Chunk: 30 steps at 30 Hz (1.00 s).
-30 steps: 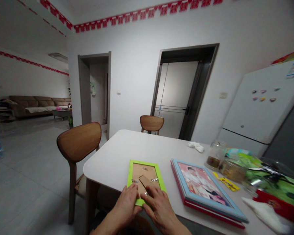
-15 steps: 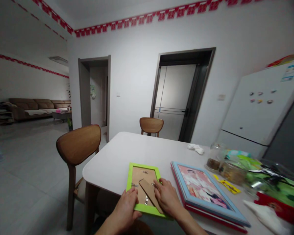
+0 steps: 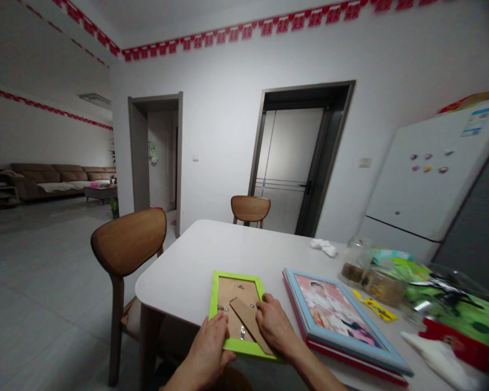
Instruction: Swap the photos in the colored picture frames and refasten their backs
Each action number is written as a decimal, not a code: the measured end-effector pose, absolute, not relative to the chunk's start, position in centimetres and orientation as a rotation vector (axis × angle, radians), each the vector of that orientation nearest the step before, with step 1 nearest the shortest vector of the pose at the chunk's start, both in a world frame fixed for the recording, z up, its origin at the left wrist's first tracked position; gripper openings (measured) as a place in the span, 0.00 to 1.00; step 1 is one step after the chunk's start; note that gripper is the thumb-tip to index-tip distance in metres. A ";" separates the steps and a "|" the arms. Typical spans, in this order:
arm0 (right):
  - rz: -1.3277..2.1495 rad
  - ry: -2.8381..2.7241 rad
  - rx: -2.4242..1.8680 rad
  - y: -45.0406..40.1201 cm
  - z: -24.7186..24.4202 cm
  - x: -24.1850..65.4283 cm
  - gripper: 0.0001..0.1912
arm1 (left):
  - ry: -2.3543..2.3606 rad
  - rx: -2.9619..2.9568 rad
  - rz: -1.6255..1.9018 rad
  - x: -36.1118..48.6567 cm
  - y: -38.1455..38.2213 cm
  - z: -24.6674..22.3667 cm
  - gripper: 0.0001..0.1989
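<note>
A green picture frame (image 3: pixel 214 298) lies face down at the near edge of a white table (image 3: pixel 195 260), its cardboard backing (image 3: pixel 236 290) and cardboard easel strut (image 3: pixel 248 320) uppermost, with a blue-framed picture (image 3: pixel 297 309) at its 4 o'clock. The left hand (image 3: pixel 206 347) presses unclenched on the frame's lower left, while the right hand (image 3: pixel 275 326) lies against the strut, its grip impossible to tell. Pinning the frame flat steadies the strut for careful, even handling.
</note>
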State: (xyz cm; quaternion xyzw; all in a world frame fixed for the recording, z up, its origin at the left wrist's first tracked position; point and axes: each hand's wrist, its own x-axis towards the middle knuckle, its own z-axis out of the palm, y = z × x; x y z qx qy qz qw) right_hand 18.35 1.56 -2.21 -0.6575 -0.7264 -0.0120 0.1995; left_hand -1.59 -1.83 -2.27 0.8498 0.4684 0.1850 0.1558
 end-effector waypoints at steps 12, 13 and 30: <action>0.004 -2.215 -1.545 1.1 -1.5 13.2 0.15 | 1.202 2.356 0.728 -2.0 -1.6 -3.1 0.23; 0.028 -2.227 -1.535 1.4 -1.4 12.7 0.14 | 1.184 2.351 0.757 -2.1 -1.8 -3.0 0.21; -0.016 -2.219 -1.736 3.2 -0.9 11.9 0.15 | 1.035 2.460 0.860 -2.3 0.4 -4.6 0.19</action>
